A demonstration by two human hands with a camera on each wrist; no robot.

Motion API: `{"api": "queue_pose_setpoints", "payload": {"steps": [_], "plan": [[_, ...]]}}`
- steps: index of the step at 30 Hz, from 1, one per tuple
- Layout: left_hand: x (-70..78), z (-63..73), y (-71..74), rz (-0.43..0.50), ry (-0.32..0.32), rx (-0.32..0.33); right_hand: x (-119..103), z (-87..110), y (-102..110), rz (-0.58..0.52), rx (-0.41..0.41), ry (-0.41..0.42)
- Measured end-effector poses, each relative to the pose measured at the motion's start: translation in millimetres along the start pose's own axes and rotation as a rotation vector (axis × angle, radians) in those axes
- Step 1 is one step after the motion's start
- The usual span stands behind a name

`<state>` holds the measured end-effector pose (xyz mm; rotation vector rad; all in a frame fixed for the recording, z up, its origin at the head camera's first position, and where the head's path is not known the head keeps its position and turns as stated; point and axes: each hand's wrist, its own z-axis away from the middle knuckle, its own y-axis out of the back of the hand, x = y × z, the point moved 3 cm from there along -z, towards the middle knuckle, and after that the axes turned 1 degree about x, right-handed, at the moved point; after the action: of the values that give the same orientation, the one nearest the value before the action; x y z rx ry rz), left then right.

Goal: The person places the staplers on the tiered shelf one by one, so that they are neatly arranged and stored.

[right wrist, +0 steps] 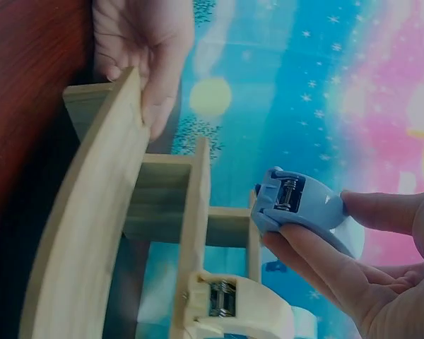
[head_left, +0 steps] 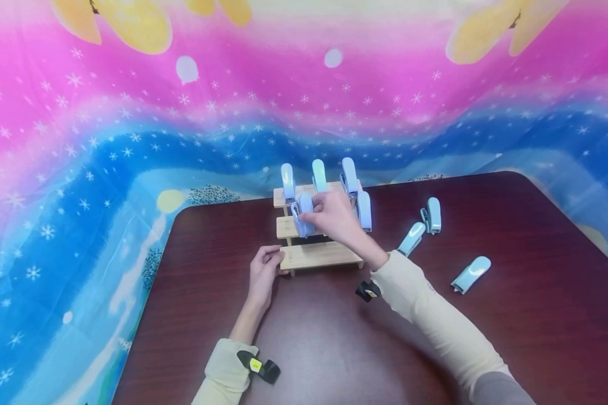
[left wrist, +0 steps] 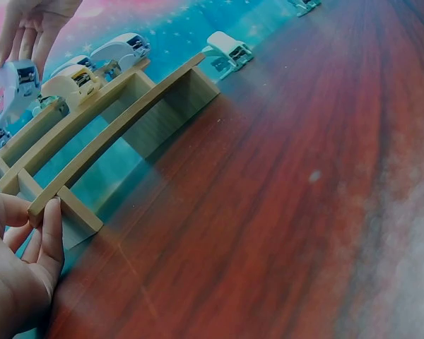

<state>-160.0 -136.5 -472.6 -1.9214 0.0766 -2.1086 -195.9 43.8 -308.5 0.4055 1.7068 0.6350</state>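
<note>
A three-tier wooden rack (head_left: 321,256) stands on the table. My left hand (head_left: 263,270) pinches the left end of its lowest shelf between thumb and fingers. My right hand (head_left: 336,216) holds a light blue stapler (right wrist: 311,208) between thumb and fingers, near the left part of the middle shelf (head_left: 285,227). In the right wrist view a gap shows between this stapler and the middle shelf. Another stapler (head_left: 365,211) stands at the right of that shelf. On the top shelf are a left stapler (head_left: 287,181), a greenish one (head_left: 319,174) and a right one (head_left: 350,175).
Right of the rack, three staplers lie on the dark wooden table (head_left: 334,326): one at the back (head_left: 433,215), one partly behind my right forearm (head_left: 412,238), one nearer the front (head_left: 471,274). A patterned cloth (head_left: 223,135) hangs behind the table.
</note>
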Motion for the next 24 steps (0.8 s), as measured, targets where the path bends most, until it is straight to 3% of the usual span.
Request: {"api": "queue_pose_setpoints", "payload": {"steps": [16, 24], "plan": [[-0.5, 1.0, 1.6, 0.002, 0.002, 0.006, 5, -2.2, -26, 0.119, 0.031, -0.006], [-0.5, 0.6, -0.2, 0.003, 0.001, -0.003, 4, -7.8, -28, 0.116, 0.023, -0.035]]}}
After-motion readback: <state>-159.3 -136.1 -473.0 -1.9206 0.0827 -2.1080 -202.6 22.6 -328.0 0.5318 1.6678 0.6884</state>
